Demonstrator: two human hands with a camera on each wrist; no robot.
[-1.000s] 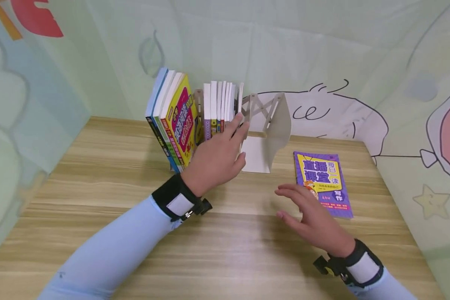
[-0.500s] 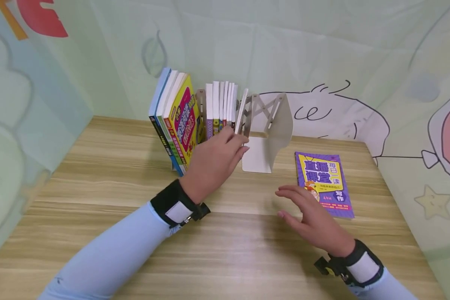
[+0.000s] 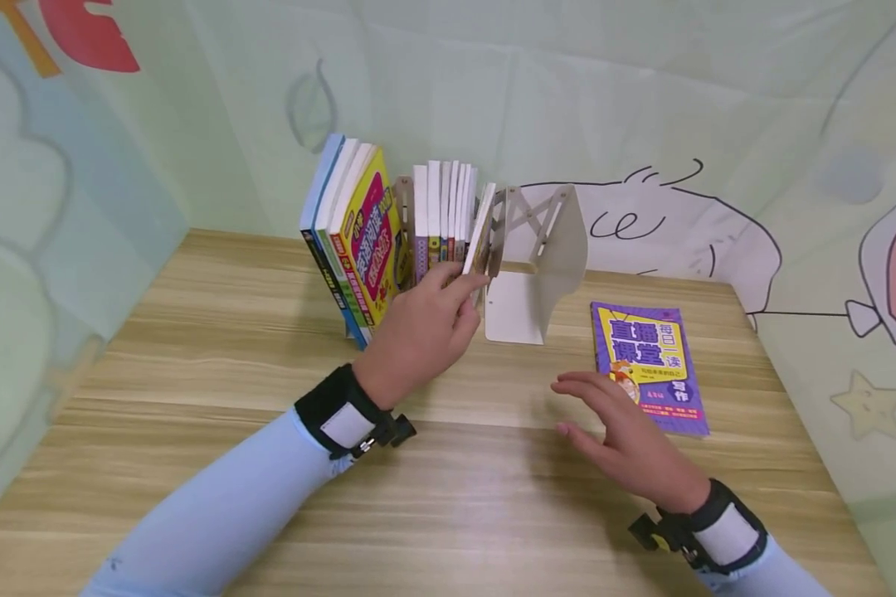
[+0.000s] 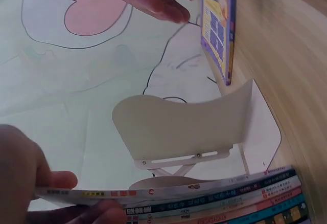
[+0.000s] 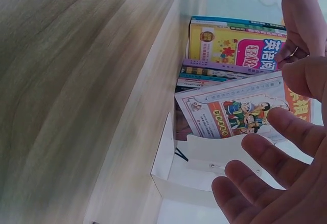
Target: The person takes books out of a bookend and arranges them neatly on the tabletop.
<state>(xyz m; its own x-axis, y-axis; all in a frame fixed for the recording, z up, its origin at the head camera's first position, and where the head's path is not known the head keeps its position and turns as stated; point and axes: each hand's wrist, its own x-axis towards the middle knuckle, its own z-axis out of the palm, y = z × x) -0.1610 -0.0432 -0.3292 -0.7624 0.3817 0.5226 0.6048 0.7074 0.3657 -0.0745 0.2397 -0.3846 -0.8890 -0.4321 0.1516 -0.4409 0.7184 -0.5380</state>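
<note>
My left hand (image 3: 418, 332) pinches a thin white-edged book (image 3: 481, 224) at the right end of a row of thin books (image 3: 440, 199). In the left wrist view, thumb and fingers lie on either side of its spine (image 4: 168, 190). The right wrist view shows its cover with cartoon figures (image 5: 245, 109), tilted away from the row. My right hand (image 3: 630, 444) hovers with fingers spread and holds nothing. It overlaps the lower left edge of a purple book (image 3: 653, 365) lying flat on the table.
A beige metal bookend rack (image 3: 563, 249) has an upright end plate and crossed bars right of the row. Larger books with a yellow cover (image 3: 369, 240) lean at its left side. A printed cloth wall (image 3: 605, 99) stands behind the wooden table (image 3: 448, 497).
My left hand's fingers have come down from the top of the row and curled onto the thin book. That book has tipped and come forward. My right hand has stayed nearly still.
</note>
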